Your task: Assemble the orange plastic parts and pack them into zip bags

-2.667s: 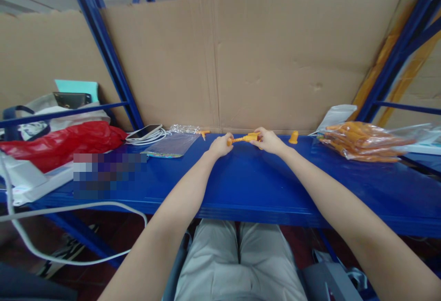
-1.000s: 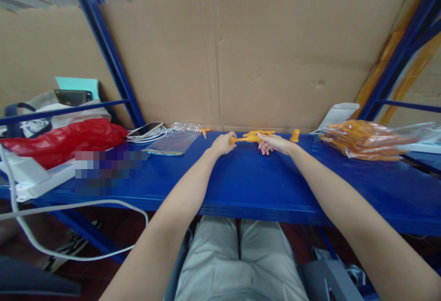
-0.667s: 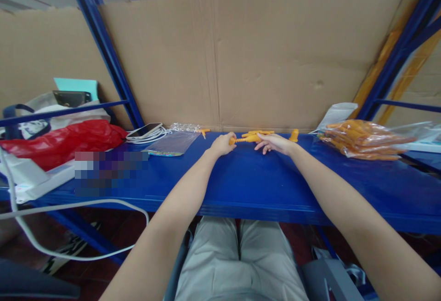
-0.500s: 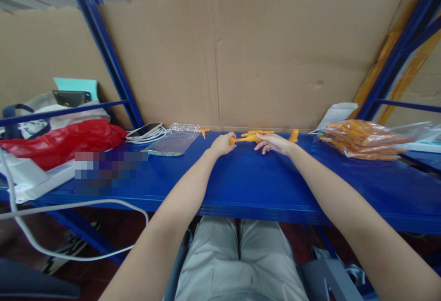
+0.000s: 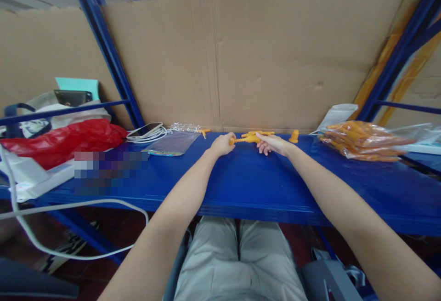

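Note:
Far back on the blue shelf [image 5: 262,186], my left hand [image 5: 222,144] is closed on the left end of a thin orange plastic toy piece [image 5: 244,139]. My right hand [image 5: 274,144] touches its right end, fingers partly curled around it. Just behind lies a flat orange part [image 5: 260,133], and a short orange peg [image 5: 294,136] stands upright to the right of my right hand. A small orange T-shaped piece [image 5: 204,131] lies to the left.
A clear bag of orange parts [image 5: 361,141] lies at the right. At the left are clear plastic sleeves [image 5: 172,144], a phone [image 5: 144,130] on white cable, a red bag [image 5: 62,141] and white cords. Cardboard [image 5: 275,57] walls the back.
My right hand let go of the flat orange part, which now lies behind the toy piece, and its fingers loosened then curled back at the piece's right end. The left hand stayed put.

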A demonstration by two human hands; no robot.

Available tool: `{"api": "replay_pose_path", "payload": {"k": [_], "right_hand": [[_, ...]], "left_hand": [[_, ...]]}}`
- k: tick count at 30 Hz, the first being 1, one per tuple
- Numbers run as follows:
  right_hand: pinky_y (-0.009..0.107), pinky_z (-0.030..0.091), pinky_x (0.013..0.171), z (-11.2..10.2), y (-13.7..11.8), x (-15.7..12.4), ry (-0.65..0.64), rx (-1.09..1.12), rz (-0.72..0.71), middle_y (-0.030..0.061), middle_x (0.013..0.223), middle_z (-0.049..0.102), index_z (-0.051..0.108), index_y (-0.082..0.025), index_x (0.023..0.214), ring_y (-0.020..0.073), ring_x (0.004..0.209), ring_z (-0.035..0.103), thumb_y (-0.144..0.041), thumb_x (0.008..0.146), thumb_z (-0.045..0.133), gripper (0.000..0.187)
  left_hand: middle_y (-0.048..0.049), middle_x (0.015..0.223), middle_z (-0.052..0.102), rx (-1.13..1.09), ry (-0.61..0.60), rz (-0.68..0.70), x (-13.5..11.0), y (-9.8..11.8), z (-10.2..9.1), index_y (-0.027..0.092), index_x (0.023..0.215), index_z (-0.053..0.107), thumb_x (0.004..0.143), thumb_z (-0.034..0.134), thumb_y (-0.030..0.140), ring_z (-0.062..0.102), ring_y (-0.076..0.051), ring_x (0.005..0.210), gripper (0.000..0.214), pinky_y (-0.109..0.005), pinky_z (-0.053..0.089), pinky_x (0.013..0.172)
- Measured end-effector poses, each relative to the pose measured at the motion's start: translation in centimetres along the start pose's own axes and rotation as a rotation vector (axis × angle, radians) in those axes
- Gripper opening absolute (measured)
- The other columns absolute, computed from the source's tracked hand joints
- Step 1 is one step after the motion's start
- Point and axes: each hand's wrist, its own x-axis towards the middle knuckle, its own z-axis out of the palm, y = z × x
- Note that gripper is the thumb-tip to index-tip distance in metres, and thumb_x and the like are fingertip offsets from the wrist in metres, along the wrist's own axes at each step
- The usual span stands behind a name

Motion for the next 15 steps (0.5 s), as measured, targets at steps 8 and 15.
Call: {"api": "replay_pose_path", "payload": {"k": [8,15], "right_hand": [[0.021,0.044,0.042,-0.55,-0.47,-0.48,-0.098,0.076,0.036,0.009,0.064,0.067,0.061,-0.016,0.073,0.0109,0.046,0.056,-0.064,0.096,0.033,0.059],[0.019,0.039,0.039,-0.51,-0.22,-0.04,-0.052,0.078,0.024,0.0075,0.07,0.07,0.061,-0.017,0.082,0.0102,0.047,0.055,-0.05,0.101,0.037,0.044]], "left_hand": [[-0.0048,0.092,0.074,-0.051,0.02,0.007,0.03,-0.15,0.2,0.022,0.115,0.062,0.082,0.062,0.018,0.069,-0.022,0.094,0.032,-0.029,0.05,0.082],[-0.0051,0.092,0.074,-0.066,0.031,0.004,0.04,-0.16,0.26,0.022,0.113,0.063,0.081,0.064,0.018,0.069,-0.022,0.094,0.032,-0.028,0.05,0.082]]}}
